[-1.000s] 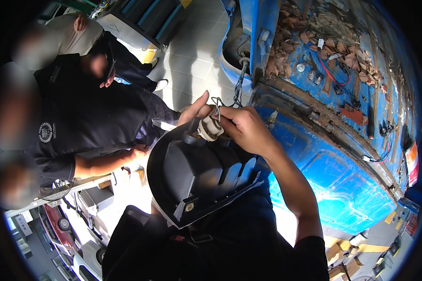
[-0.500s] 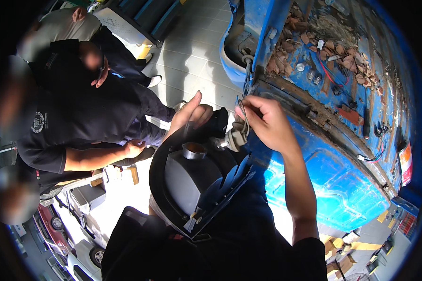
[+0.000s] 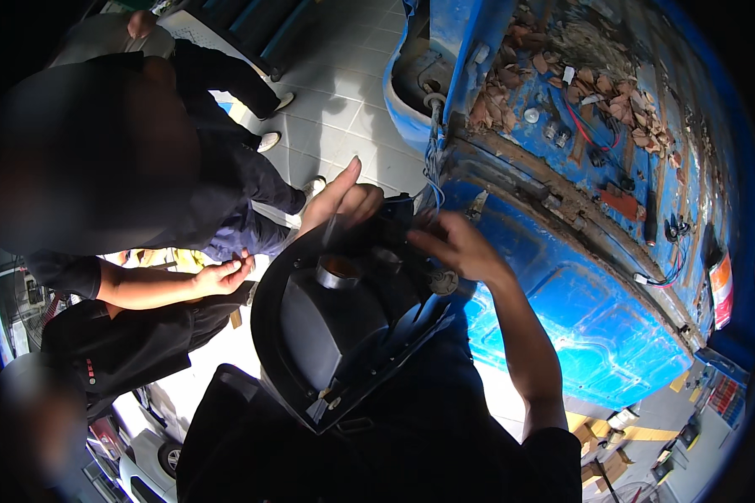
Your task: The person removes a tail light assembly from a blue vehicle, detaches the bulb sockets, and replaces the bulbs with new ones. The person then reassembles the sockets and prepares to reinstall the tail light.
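Observation:
A black lamp housing [image 3: 310, 318] with a round metal-rimmed opening [image 3: 338, 272] is held in front of my body. My left hand [image 3: 341, 199] is closed over its far edge, thumb raised. My right hand [image 3: 466, 250] is bent over the housing's right side, fingers curled; shadow hides what is between them. Just below those fingers a grey bulb socket [image 3: 442, 282] sits against the housing's right edge. Thin wires [image 3: 433, 189] run down from the blue truck's corner toward my right hand.
The rusty blue truck bed [image 3: 579, 193] at the right holds dry leaves, a loose bulb [image 3: 532, 115], connectors and wires. A red-and-white lamp [image 3: 721, 289] is at its far right. People in dark clothes stand close on the left, one bare forearm [image 3: 159, 283] reaching toward me.
My right hand has moved down and slightly left, over the housing. The bulb socket, earlier hanging by its wires with the bulb showing, is now lower against the housing; its bulb is hidden.

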`<state>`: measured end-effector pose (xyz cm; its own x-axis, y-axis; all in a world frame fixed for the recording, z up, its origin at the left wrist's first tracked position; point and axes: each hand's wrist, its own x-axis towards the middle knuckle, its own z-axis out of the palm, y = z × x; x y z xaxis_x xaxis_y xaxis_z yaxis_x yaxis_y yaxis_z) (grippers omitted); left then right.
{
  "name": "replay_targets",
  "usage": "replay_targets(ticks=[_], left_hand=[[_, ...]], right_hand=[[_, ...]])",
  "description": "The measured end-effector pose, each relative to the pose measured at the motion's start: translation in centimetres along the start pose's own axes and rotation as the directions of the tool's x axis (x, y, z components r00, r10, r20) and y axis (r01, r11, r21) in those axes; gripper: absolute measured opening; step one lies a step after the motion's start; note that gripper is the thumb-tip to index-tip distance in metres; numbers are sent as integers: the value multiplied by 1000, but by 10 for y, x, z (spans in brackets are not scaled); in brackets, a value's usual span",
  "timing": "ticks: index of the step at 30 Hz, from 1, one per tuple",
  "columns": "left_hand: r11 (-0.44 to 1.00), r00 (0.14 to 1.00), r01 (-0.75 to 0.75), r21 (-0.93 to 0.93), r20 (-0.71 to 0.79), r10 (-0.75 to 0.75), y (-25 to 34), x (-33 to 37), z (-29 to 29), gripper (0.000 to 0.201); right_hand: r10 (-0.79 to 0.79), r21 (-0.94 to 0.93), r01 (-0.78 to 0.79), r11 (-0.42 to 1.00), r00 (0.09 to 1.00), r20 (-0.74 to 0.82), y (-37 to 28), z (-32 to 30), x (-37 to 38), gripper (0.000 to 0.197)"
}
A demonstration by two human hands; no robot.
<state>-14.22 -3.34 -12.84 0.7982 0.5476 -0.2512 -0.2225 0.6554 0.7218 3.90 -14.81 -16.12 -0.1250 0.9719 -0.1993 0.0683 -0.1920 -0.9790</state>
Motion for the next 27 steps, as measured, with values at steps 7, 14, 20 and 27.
replay_targets(ticks=[7, 14, 20, 27], left_hand=[[995, 993, 27, -92, 116, -16, -3, 8, -5, 63], [969, 916, -30, -246, 381, 125, -14, 22, -48, 64], [980, 977, -87, -179, 179, 119, -15, 19, -36, 68], [978, 958, -36, -205, 270, 92, -13, 12, -40, 65]], right_hand=[[-127, -171, 134, 976, 990, 55, -10, -2, -4, 18], [-205, 169, 178, 969, 966, 160, -9, -6, 4, 20], [-253, 252, 203, 946, 950, 185, -2, -14, 12, 17], [-241, 154, 205, 967, 932, 272, 0, -20, 18, 18]])
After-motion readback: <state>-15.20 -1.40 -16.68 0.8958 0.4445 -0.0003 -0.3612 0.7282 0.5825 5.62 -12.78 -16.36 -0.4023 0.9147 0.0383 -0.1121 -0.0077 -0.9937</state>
